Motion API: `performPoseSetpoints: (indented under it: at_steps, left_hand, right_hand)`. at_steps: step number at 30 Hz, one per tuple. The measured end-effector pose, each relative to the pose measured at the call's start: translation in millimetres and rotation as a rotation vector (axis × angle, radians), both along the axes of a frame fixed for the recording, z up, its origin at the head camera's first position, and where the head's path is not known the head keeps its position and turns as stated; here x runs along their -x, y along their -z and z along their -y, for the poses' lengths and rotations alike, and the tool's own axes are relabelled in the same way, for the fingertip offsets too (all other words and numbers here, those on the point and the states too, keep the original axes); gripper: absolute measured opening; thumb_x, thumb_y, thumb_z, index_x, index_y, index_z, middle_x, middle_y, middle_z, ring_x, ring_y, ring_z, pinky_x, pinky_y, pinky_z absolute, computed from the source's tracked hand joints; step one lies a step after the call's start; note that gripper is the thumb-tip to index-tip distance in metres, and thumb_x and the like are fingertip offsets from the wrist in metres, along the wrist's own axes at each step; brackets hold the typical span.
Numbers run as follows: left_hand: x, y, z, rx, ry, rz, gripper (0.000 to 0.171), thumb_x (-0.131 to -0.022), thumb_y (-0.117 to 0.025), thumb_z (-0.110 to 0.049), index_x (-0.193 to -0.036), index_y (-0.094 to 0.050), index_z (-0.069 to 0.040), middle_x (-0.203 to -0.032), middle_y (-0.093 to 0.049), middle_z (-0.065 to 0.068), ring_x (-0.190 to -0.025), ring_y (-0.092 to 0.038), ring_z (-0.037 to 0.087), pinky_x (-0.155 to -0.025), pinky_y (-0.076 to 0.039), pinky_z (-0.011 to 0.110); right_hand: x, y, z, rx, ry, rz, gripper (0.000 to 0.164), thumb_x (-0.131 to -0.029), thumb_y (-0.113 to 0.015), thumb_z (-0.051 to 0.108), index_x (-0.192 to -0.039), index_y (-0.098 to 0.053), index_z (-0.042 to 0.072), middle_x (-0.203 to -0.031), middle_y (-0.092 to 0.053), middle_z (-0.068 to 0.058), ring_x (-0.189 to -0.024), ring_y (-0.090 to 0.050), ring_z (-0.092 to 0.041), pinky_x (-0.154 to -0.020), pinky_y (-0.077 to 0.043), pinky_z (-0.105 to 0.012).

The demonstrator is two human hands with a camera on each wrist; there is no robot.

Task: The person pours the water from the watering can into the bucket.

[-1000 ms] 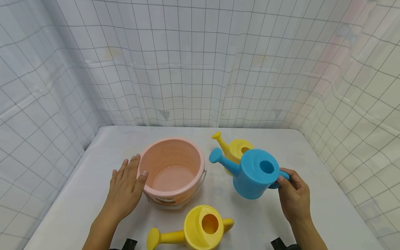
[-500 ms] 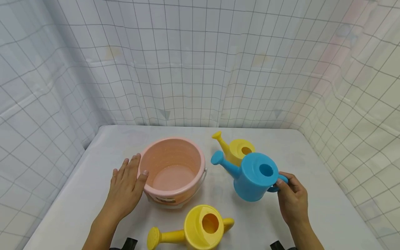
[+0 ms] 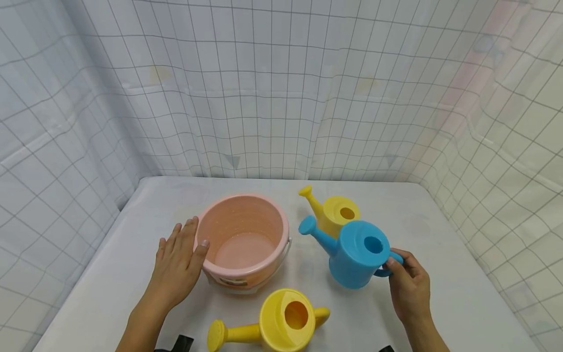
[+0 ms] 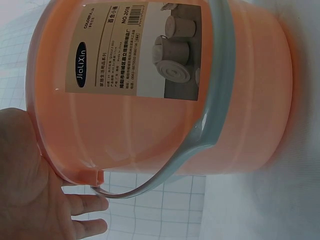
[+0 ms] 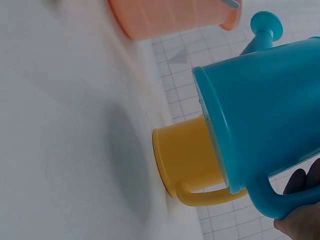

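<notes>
Blue watering can (image 3: 354, 256) is up off the white table (image 3: 444, 234), right of the pink bucket (image 3: 246, 215); its shadow (image 5: 127, 160) falls clear of its base. Roughly upright.

Nearest: front yellow can (image 3: 272, 318), this side of the bucket, spout pointing left. Swing low over it and you'd probably clip it; carry higher.

Right hand (image 3: 409, 288): thumb and fingers pinch the blue handle (image 5: 270, 202), narrow grip. Can't tell if there's water in the can; if there is, I'd want more fingers through the loop. Firm wrist, no twist, base level.

Left hand (image 3: 176, 269): fingers straight along the bucket rim, grasping nothing. Decent brace. Light pressure only, or the bucket could slide.

Farther: rear yellow can (image 3: 334, 215), just behind the blue one. Can't tell whether they touch; give the blue spout some margin.

Count: 3 watering cans (2 yellow, 1 blue), 1 bucket with 1 bail (image 4: 223, 75) and 1 label (image 4: 130, 50), 2 hands. Gridded curtain (image 3: 281, 122) at the back.
</notes>
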State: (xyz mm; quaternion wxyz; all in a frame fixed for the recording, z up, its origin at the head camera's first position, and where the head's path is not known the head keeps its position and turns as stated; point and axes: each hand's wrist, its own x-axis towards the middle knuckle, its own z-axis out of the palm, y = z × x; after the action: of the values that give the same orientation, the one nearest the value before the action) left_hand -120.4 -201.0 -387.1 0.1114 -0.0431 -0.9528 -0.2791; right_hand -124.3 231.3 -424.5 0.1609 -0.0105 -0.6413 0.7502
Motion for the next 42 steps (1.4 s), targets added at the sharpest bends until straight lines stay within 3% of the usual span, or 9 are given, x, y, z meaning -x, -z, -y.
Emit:
performPoseSetpoints:
  at_steps: [23, 42]
  left_hand:
    - [-1.0, -0.5, 1, -0.002, 0.0, 0.008, 0.062, -0.102, -0.03, -0.042, -0.153, -0.008, -0.016, -0.156, -0.019, 0.021, -0.146, -0.007, 0.042, -0.111, 0.001, 0.067]
    - [0.0, -0.5, 0, 0.0, 0.0, 0.014, 0.062, -0.102, -0.03, -0.043, -0.154, -0.007, -0.017, -0.156, -0.019, 0.021, -0.146, -0.006, 0.041, -0.111, 0.001, 0.066]
  right_hand:
    - [-1.0, 10.3, 4, 0.003, 0.013, 0.062, 0.022, -0.094, -0.054, 0.003, -0.11, -0.055, -0.012, -0.089, -0.06, 0.001, -0.086, -0.055, -0.012, -0.084, -0.049, -0.022]
    - [-1.5, 16.9, 7, -0.074, 0.027, 0.126, 0.025, -0.092, -0.059, 0.007, -0.11, -0.055, -0.009, -0.097, -0.062, 0.001, -0.091, -0.056, -0.012, -0.085, -0.049, -0.019]
